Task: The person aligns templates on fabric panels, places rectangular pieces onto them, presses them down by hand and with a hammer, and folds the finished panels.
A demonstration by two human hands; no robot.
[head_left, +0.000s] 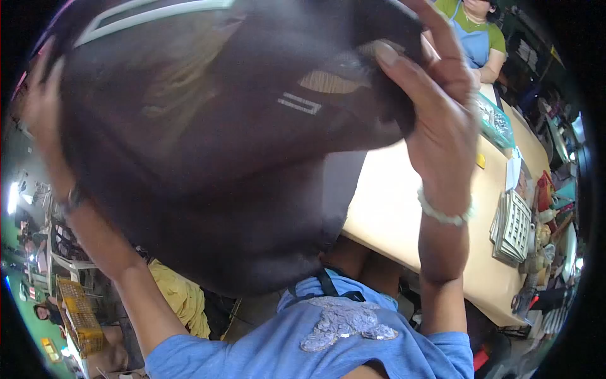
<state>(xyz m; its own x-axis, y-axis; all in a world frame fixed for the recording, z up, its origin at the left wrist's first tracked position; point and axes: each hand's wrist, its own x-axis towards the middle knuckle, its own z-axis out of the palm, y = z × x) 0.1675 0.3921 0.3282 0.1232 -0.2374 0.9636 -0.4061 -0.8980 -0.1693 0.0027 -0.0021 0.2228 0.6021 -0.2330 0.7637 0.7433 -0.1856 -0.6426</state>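
A large dark brown, almost black, glossy sheet (233, 145) is held up in front of me and fills much of the view. It looks thin and bendable; its exact material cannot be made out. Pale streaks and a small light rectangular mark show on its surface. My right hand (442, 107) grips its right edge, with the thumb on the near face and the fingers behind. At the far left, my left hand (45, 107) is at the opposite edge, smeared by motion, its fingers partly hidden. The sheet's lower part hangs down toward my lap.
A tan-topped table (391, 196) stands ahead and to the right. On it are a stack of pale cards (512, 224), a yellow piece (481, 160) and a clear bag (495, 123). Another person (476, 38) sits across. Yellow cloth (180, 294) lies at lower left, near a yellow crate (81, 309).
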